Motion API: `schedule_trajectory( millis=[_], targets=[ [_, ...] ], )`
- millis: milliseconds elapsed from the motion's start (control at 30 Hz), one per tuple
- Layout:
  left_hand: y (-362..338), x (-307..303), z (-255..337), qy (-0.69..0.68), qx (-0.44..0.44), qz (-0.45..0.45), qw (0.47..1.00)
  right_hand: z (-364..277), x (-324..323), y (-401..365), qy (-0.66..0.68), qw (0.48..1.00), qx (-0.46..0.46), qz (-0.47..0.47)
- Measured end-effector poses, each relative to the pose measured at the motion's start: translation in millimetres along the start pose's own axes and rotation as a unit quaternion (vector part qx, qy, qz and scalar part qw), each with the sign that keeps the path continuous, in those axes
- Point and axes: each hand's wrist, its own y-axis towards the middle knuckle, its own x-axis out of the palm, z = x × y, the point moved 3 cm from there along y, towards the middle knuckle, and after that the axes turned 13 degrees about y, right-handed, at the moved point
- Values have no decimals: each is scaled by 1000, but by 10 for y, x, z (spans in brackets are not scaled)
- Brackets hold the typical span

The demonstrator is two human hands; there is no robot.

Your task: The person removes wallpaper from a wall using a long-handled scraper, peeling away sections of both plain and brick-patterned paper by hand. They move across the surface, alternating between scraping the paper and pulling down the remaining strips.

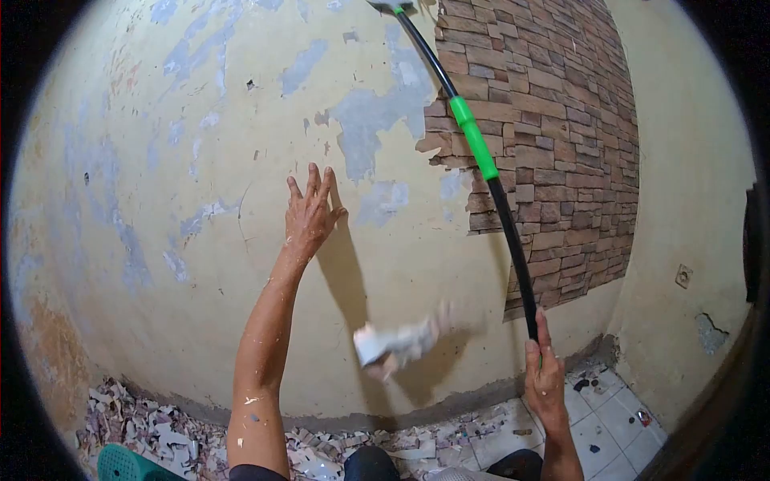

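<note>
My right hand (545, 383) grips the lower end of a long-handled scraper (476, 140), its pole black with green sections. The pole slants up and left across the wall, and its wide head (391, 6) is partly cut off at the top of the view. My left hand (309, 212) is raised in front of the wall, fingers spread, holding nothing. Below it, a blurred crumpled piece of wallpaper (405, 345) is in mid-air. Brick-patterned wallpaper (553, 120) covers the right part of the wall (241, 321), with a ragged torn left edge.
Torn wallpaper scraps (160, 429) lie thickly along the wall's foot. A green plastic stool (132, 465) stands at lower left. White floor tiles (613, 421) with bits of debris show at lower right. On the right wall are a socket (683, 276) and a chipped patch (711, 334).
</note>
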Motion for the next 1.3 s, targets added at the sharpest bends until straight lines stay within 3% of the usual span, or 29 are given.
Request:
schedule_trajectory(
  millis=[133,200,300,333,367,433,533,600,633,700,767,933,1033,1133,1200,1300],
  targets=[
    [-31,-128,46,-10,7,-17,1000,-685,-176,663,-63,963,-255,61],
    [-34,-140,52,0,3,-19,1000,-1282,-317,980,-25,991,-129,35],
    [-37,-154,33,-7,5,-35,999,-1681,-449,1070,-72,993,-72,52],
    [-10,-140,9,-7,6,-31,999,-1582,-465,996,-34,989,-135,57],
    [-16,-93,-15,-7,8,-28,1000,-1392,-489,954,-38,988,-138,56],
    [-65,-42,-52,-14,3,-25,1000,-1179,-549,910,-110,956,-259,82],
    [-90,-76,-22,-28,25,-9,999,-1631,-629,1171,-95,969,-220,63],
    [-89,-48,-17,-24,17,-1,1000,-1785,-748,1391,-79,990,-105,43],
    [-75,-31,-29,-25,18,2,1000,-1727,-770,1352,-79,990,-106,46],
    [-102,45,-41,-18,25,21,999,-1597,-737,1081,-82,967,-237,53],
    [-122,8,-39,-21,14,11,1000,-1568,-667,971,-70,979,-189,41],
    [-127,-9,-8,-33,18,8,999,-1976,-698,1799,-134,957,-249,70],
    [-116,-33,-15,-27,11,3,1000,-2189,-576,1939,-107,955,-268,67],
    [-135,-2,-43,-43,7,-7,999,-1786,-454,1697,-76,956,-280,47],
    [-131,45,-56,-41,6,16,999,-1372,-347,1245,-50,981,-187,30],
    [-127,76,-55,-37,7,17,999,-640,-159,371,-79,980,-173,53]
  ],
)
